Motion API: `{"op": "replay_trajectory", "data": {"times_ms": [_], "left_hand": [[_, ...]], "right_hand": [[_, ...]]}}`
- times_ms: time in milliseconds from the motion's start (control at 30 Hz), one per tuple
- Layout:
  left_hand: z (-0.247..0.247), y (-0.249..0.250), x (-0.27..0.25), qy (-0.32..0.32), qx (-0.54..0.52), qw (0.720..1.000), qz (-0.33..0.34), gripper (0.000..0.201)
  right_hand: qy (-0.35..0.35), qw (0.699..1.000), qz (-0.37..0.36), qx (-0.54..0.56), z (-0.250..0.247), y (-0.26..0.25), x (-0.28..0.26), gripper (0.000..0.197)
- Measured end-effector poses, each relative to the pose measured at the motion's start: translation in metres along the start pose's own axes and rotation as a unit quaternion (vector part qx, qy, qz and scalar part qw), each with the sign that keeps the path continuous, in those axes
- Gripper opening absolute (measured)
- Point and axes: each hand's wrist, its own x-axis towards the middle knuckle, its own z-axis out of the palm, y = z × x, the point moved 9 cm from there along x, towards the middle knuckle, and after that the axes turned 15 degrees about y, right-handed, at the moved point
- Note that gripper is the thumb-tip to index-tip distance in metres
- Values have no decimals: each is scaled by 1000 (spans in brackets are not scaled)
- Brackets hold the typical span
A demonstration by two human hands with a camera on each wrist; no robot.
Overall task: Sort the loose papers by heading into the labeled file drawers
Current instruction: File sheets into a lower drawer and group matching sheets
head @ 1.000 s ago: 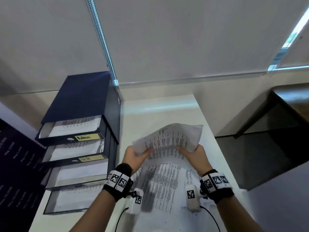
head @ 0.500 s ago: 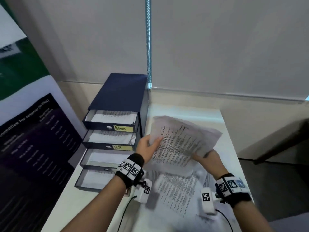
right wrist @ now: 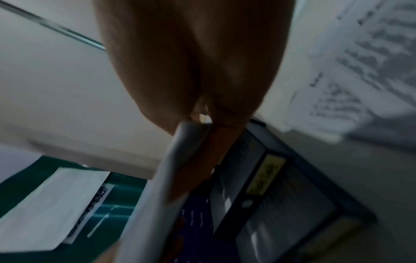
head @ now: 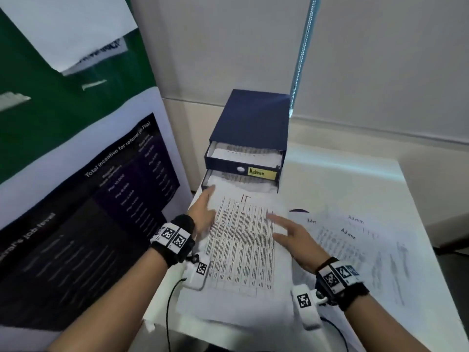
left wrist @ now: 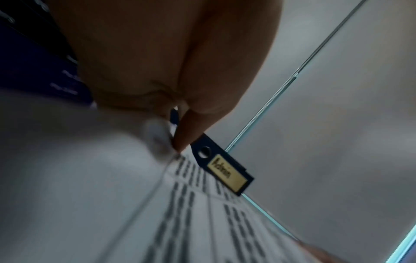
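Observation:
A printed sheet headed "IT" [head: 241,240] is held nearly flat in front of the dark blue drawer unit [head: 253,118]. Its far edge reaches over the second drawer [head: 210,179]. My left hand [head: 203,212] pinches the sheet's left edge, thumb on top [left wrist: 175,138]. My right hand [head: 289,235] holds the right edge, which passes between thumb and fingers [right wrist: 198,135]. The top drawer, labelled "Admin" [head: 261,172], stands open with papers inside. The lower drawers are hidden behind the sheet.
Loose sheets headed "Admin" [head: 355,240] lie spread on the white table [head: 342,179] to the right. A tall poster banner [head: 88,199] stands close on the left of the table. A blind's bead chain [head: 302,59] hangs behind the drawer unit.
Both hands have carried the sheet left and down from above the paper pile to the front of the drawers. It now lies flatter. My view has turned left.

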Motion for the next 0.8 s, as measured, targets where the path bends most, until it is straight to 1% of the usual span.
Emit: {"op": "replay_trajectory", "data": {"times_ms": [33,67,100,133,200,267,333,400,433,567,633,667,700,733,767,800], "left_hand": [[-5,-13,-3,-31,35,999,-2,62],[-6,-22,-7,-75,71,995,12,57],[-5,-33,-12,-126,105,986,20,52],[-6,-46,-16,-165,132,977,19,48],[-12,-74,-26,-208,170,963,-9,40],[-14,-97,-34,-230,185,955,-35,34],[-13,-110,-43,-247,189,949,-54,31],[-14,-118,-46,-241,198,947,-76,32],[-14,-122,-45,-234,190,950,-85,36],[-18,-138,-35,-178,134,967,-128,50],[-17,-132,-35,-169,123,971,-119,52],[-15,-129,-35,-168,117,973,-108,49],[-15,-126,-35,-155,103,978,-99,44],[-16,-126,-31,-131,92,983,-92,36],[-18,-125,-27,-107,68,988,-84,33],[-19,-128,-24,-84,53,992,-81,36]], "right_hand": [[-30,998,52,13,17,10,-3,48],[-63,994,94,7,32,22,-8,45],[-85,988,127,1,44,31,-14,43],[-109,984,139,-11,53,38,-18,43],[-155,971,183,-12,69,52,-30,45],[-185,955,230,-7,84,71,-37,46],[-197,949,245,-30,95,94,-35,46],[-174,955,230,-66,98,111,-26,47],[-148,958,232,-84,96,115,-21,47],[-29,969,240,-54,87,115,4,44],[44,970,233,-45,77,119,21,40],[68,969,234,-44,74,122,26,38],[74,967,240,-40,74,119,25,35],[60,968,244,-25,78,119,22,34],[28,967,252,-1,84,115,16,32],[-11,964,265,26,90,114,7,30]]}}
